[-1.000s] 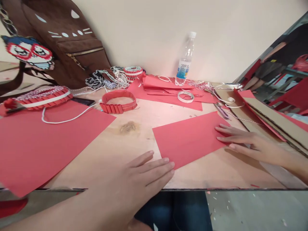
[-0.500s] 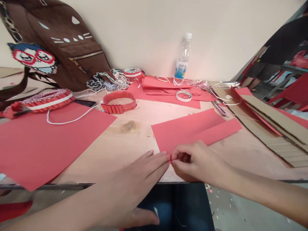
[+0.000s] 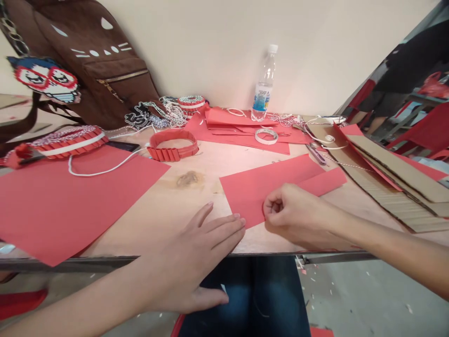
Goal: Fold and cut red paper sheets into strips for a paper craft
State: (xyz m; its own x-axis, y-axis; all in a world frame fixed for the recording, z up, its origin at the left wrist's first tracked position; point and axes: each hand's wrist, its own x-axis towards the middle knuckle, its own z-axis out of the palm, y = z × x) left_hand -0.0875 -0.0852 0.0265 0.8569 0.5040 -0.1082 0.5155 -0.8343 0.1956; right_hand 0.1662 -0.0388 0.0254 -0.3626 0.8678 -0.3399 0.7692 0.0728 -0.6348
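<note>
A folded sheet of red paper [image 3: 259, 187] lies on the wooden tabletop, with a narrower red layer [image 3: 326, 181] sticking out to the right. My right hand [image 3: 291, 213] is curled into a loose closed shape on the sheet's lower edge, and its fingers hide what they touch. My left hand [image 3: 189, 267] is spread with its fingers apart, and its fingertips reach the sheet's lower left edge.
A large red sheet [image 3: 70, 206] and pleated red paper bands [image 3: 171, 152] lie left; a tape roll [image 3: 266, 135] and water bottle [image 3: 263, 89] stand behind. Cardboard strips [image 3: 393, 187] lie right. A brown backpack [image 3: 98, 61] leans on the wall. A person [image 3: 396, 79] stands far right.
My right hand has moved from the sheet's right side to its lower edge and curled shut. A folded red layer now shows at the right. My left hand has drawn slightly back.
</note>
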